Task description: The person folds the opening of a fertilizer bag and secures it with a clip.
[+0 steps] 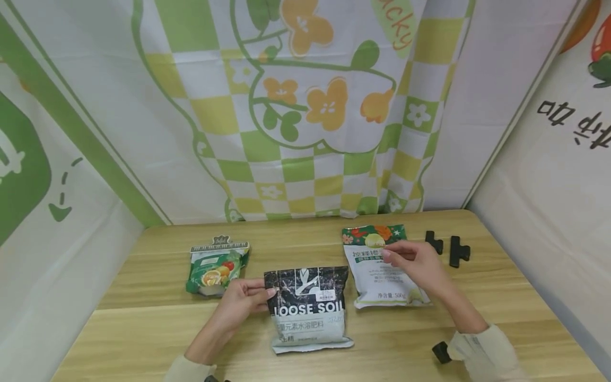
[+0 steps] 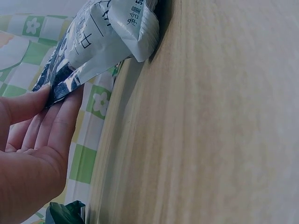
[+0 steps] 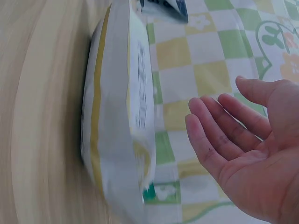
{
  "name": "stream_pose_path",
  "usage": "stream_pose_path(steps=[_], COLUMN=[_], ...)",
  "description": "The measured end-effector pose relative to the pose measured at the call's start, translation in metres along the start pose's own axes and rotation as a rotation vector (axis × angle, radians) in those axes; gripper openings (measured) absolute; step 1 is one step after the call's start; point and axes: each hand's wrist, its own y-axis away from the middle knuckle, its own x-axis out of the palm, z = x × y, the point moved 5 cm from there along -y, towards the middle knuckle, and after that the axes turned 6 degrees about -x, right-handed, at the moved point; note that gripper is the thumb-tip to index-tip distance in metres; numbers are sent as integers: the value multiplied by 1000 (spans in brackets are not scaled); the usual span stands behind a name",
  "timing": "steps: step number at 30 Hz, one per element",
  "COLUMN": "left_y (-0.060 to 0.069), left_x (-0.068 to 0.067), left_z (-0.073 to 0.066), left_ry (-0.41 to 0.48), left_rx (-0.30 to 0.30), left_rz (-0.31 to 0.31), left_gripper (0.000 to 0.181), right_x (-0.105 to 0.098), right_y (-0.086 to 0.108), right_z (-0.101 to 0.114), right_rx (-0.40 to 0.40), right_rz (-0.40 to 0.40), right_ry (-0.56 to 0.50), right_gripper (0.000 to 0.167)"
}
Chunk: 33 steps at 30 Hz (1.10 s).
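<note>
While the left hand [image 1: 242,300] pinches the LOOSE SOIL bag [image 1: 310,314], which extends rightward from that grip, apparently positioning it, the right hand [image 1: 421,264] hovers empty, fingers relaxed; the next move probably calls for the black clip [image 1: 458,251] to its right.

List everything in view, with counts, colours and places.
Soil bag: 1, black and grey, centre
White bag: 1, white, green top, right of centre
Green pouch: 1, green, left
Keyboard clip: 1, monochrome, on green pouch
Black clips: 2, black, rear right
Table: 1, tan, underneath
Checked curtain: 1, green, yellow, white, behind
Side hangings: 2, mostly white, either side
Wrist devices: black, at sleeves
Sleeves: 2, pale, at wrists
Left hand: 1, bare, pinching soil bag's corner
Right hand: 1, bare, over white bag, empty
</note>
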Motion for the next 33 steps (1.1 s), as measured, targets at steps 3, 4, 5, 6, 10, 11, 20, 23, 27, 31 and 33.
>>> stream_pose_path(steps=[3,4,5,6,10,11,20,23,27,31,33], left_y=[0,0,0,0,0,0,-2,-2,-1,-1,-1], left_x=[0,0,-1,-1,0,0,0,0,0,-1,-2], left_z=[0,0,0,-1,-3,-4,-2,-1,-2,-3,-3], left_ry=[-1,-1,-2,-5,-12,-12,8,8,7,7,7], left_rx=[-3,-4,-5,-4,3,4,-11,-13,-12,-12,-15], left_rz=[-5,-6,-8,-9,-17,-18,-32,-37,-35,-41,-47], left_gripper=[41,41,41,41,40,40,39,38,37,36,36], right_x=[-11,-16,-20,-24,-40,-44,-73,-84,-97,-108,-112], right_y=[3,5,6,7,10,11,13,13,11,9,7], right_z=[-4,-5,-7,-8,-16,-19,-46,-56,-69,-81,-86], right_rx=[14,23,34,39,51,53,81,73,72,98,108], right_rz=[-7,-13,-19,-24,-46,-49,-108,-137,-170,-218,-243], right_ry=[48,66,78,88,121,138,84,54,10,5,8], right_gripper=[34,34,34,35,37,38,43,43,43,46,47])
